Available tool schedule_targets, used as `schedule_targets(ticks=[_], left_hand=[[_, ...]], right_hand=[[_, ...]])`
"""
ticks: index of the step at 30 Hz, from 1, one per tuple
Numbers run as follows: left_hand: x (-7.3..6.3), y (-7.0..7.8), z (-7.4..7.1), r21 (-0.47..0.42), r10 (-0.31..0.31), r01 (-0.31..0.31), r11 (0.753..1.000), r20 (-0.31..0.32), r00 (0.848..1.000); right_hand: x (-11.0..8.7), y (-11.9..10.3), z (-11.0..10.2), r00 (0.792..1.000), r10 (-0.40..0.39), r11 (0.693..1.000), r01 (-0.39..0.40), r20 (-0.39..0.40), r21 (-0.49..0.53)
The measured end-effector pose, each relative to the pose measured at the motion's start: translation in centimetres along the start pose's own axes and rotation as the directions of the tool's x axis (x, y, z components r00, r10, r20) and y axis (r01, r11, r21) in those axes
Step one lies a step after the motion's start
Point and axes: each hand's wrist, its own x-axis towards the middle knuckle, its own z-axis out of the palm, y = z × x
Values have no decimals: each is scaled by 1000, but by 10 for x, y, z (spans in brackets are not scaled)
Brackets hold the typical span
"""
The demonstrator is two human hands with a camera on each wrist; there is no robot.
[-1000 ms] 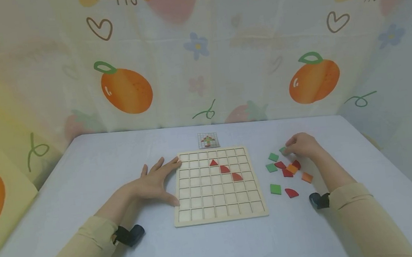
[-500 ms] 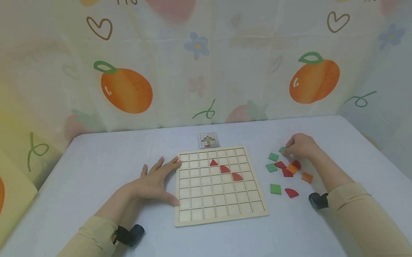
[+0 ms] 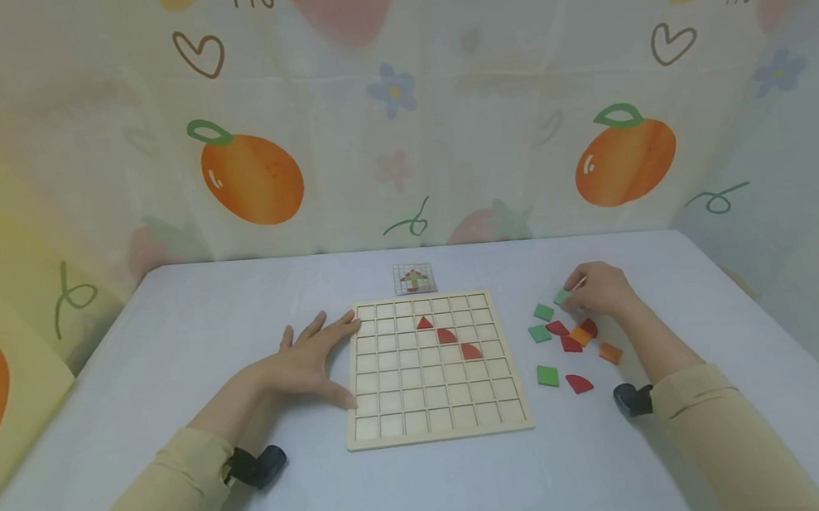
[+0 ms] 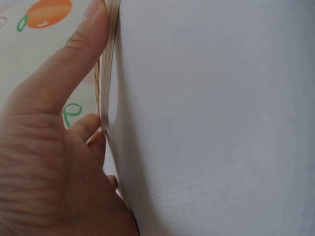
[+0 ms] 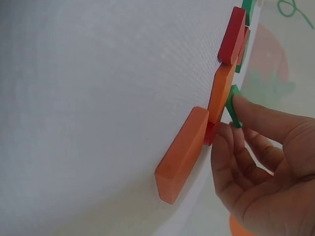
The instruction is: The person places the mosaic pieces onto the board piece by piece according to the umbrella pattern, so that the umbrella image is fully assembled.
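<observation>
My left hand (image 3: 305,366) spreads its fingers along the left edge of a square wooden grid board (image 3: 410,403), with thumb and fingertips touching the rim. A red triangle (image 3: 424,323) and two red quarter-circle tiles (image 3: 447,336) lie in the board's cells. To the right of the board, my right hand (image 3: 600,289) pinches a green tile (image 5: 233,109) between thumb and fingers. That tile is tilted in the right wrist view, and its far side is hidden by the hand. The left wrist view shows the thumb (image 4: 74,54) pressed to the board's edge.
Near the right hand lie loose green squares (image 3: 548,376), red tiles (image 3: 579,383) and orange tiles (image 3: 610,353), a few overlapping. A small pattern card (image 3: 414,278) sits behind the board. The white-covered table (image 3: 435,494) ends at a printed curtain (image 3: 336,130).
The green tile at my right fingertips has tipped up and shows more of its face. My left hand and the board have stayed in place.
</observation>
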Motion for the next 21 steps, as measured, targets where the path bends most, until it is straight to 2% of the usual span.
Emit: schedule_targets(ticks=[21], left_hand=[[0, -1, 0, -3, 0, 0, 1000, 2, 1000]], right_hand=[[0, -8, 1, 995, -35, 989, 47, -89, 139]])
